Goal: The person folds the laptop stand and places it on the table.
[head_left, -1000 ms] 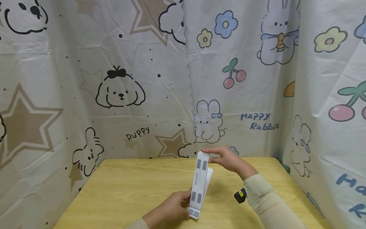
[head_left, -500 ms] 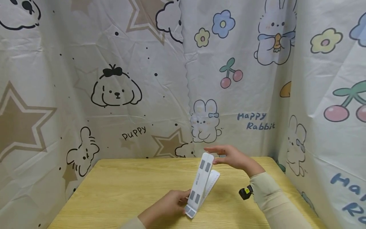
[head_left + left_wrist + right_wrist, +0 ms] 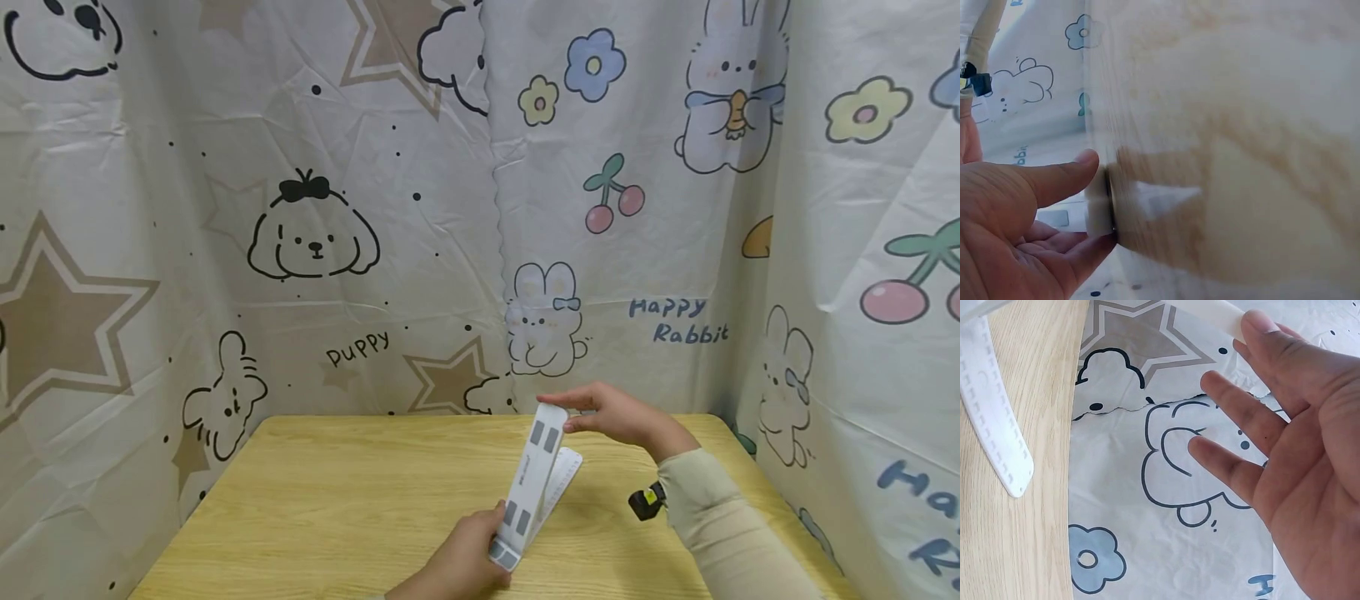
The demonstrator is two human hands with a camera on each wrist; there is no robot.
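Observation:
A white folding laptop stand (image 3: pixel 531 483) with grey rubber pads leans to the right over the table. Its slotted arm (image 3: pixel 562 479) angles out behind the padded bar; in the right wrist view that slotted arm (image 3: pixel 997 419) lies over the wood at left. My left hand (image 3: pixel 467 550) grips the stand's lower end, and in the left wrist view the thumb and fingers of the left hand (image 3: pixel 1029 225) lie on either side of that end. At the upper end, the thumb and index finger of my right hand (image 3: pixel 618 417) pinch the bar, while other fingers of the right hand (image 3: pixel 1297 431) spread away from it.
The wood-grain table (image 3: pixel 360 483) carries the stand's work area. A patterned curtain (image 3: pixel 420 250) hangs close behind the table and along both sides. A small black device (image 3: pixel 647 501) sits at the right wrist.
The stand's top has tipped to the right, and its slotted arm shows wider apart from the padded bar. My right hand has moved rightward with the top; the left hand stays at the lower end.

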